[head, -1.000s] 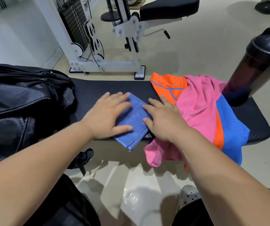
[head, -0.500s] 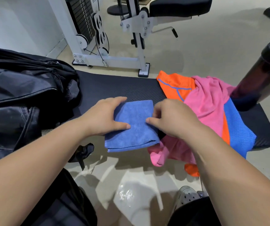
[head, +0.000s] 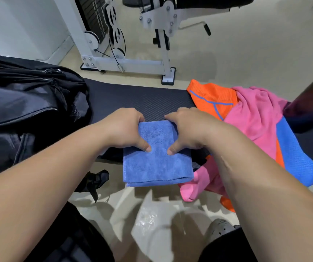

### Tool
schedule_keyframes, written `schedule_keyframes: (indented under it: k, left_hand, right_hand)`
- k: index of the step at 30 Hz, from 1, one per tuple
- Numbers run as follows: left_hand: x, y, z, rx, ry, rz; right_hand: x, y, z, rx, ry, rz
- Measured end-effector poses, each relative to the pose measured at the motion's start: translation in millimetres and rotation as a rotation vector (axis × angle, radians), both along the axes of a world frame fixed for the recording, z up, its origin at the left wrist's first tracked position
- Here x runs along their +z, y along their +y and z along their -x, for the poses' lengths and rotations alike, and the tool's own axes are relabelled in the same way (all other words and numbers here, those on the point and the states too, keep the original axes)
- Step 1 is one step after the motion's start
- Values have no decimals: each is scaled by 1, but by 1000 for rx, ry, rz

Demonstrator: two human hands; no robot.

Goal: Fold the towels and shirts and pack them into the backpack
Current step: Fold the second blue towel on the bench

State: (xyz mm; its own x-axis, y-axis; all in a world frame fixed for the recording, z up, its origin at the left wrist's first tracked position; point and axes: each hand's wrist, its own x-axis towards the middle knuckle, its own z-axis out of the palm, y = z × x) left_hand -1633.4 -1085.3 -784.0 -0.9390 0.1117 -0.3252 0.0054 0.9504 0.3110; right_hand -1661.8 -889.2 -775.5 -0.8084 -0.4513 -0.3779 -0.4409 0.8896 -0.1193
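Now left hand (head: 125,129) and right hand (head: 187,129) grip blue towel (head: 157,167), lengthwise across bench (head: 142,101).

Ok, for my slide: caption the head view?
Left hand and right hand grip a folded blue towel on the bench, between backpack and clothes pile.

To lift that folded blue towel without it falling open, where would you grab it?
Take the blue towel by its two side edges, one hand from each side, pinching all layers, as the left hand and right hand do now, thumbs on top. It is a flat folded stack overhanging the bench, so fingers should slip beneath.
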Motion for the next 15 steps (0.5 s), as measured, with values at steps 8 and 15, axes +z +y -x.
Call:
schedule_keyframes:
  k: [8,15]
  left_hand:
    - [4,9,33,-108,537,245]
    - [-9,4,16,-192,679,221]
  right_hand:
    - [-7,-5,18,-151,506,128]
    - [-20,5,-5,-85,499,333]
